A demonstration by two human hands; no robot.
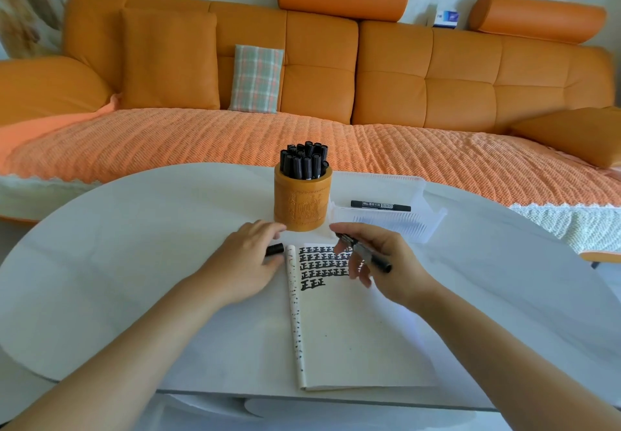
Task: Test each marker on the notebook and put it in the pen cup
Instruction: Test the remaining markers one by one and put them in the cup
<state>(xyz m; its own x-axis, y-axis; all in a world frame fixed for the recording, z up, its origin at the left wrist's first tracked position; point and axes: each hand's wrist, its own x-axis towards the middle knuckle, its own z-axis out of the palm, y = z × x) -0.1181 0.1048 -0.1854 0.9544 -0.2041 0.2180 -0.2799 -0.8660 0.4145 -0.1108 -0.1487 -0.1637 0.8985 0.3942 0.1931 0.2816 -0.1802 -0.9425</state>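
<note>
An open notebook (pixel 353 330) lies on the white table, its top rows filled with black marks. My right hand (pixel 383 266) grips a black marker (pixel 364 252) above those marks, tip pointing left. Just left of the notebook, my left hand (pixel 245 262) holds a black cap (pixel 275 249). Behind the hands stands the orange pen cup (pixel 302 200), packed with several black markers (pixel 304 160). One more black marker (pixel 379 205) lies in a clear plastic tray (pixel 420 225) at the right.
The round white table (pixel 134 262) ends close to me at its front edge. An orange sofa (pixel 302 78) with a plaid cushion (pixel 257 78) runs along the back, covered by an orange woven throw.
</note>
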